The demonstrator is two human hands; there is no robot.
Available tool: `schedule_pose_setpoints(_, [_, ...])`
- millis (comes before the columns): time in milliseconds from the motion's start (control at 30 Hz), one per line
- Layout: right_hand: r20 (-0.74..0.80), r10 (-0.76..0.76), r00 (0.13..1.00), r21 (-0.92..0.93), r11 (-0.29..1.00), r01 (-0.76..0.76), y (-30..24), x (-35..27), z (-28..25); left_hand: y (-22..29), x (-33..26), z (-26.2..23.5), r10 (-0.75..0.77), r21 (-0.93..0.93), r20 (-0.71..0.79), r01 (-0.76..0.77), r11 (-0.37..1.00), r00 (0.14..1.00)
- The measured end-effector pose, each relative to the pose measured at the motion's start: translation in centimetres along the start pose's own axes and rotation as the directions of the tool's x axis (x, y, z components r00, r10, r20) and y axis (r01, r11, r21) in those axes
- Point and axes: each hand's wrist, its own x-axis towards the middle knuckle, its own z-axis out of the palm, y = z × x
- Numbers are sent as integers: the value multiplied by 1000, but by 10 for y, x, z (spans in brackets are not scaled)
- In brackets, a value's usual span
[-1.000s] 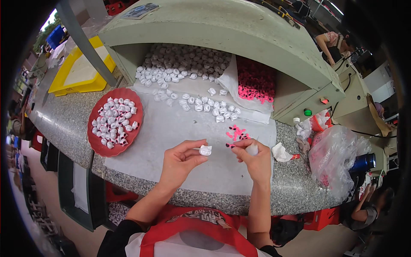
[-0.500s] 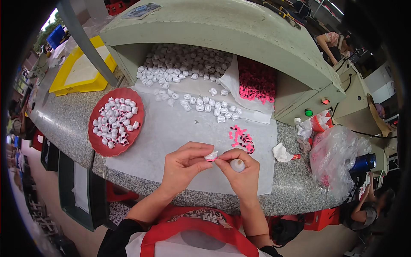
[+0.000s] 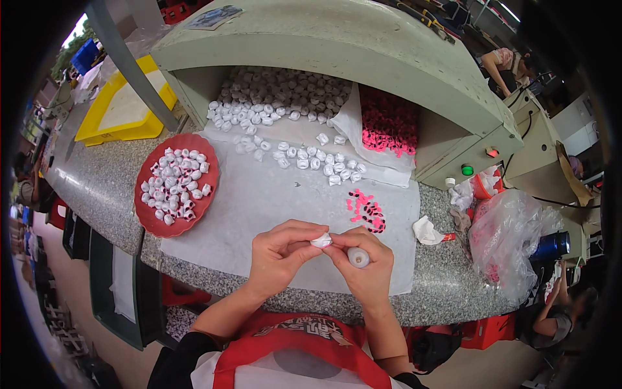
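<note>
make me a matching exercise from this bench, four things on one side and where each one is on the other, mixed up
Things:
1. red plate
2. yellow tray
3. clear plastic bag
4. small white piece

Places:
A. at the right end of the stone counter, beside a dark blue cup
B. pinched between the fingertips of the left hand and right hand
C. on the counter left of the white paper sheet, filled with small white pieces
D. far left of the counter, behind a grey post

Pairs: 1-C, 2-D, 3-A, 4-B
</note>
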Motion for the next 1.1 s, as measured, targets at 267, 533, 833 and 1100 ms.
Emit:
schedule_pose_setpoints(267, [-25,16,1000,-4,1000,-16,18,7,3,-12,1,-5,-243,-176,-78,226,958,967])
schedule_pose_setpoints(533, [142,-162,976,177,975,136,21,7,-13,14,0,-1,-241,-163,11,239,957,971])
schedule_pose_setpoints(833, [244,83,966,462,866,-191,24,3,-4,6,-9,-2,-149,17,43,149,989,988])
schedule_pose_setpoints(1100, [183,306,934,360,863,-354,46,10,41,-11,-5,-40,-263,34,-167,272,962,950])
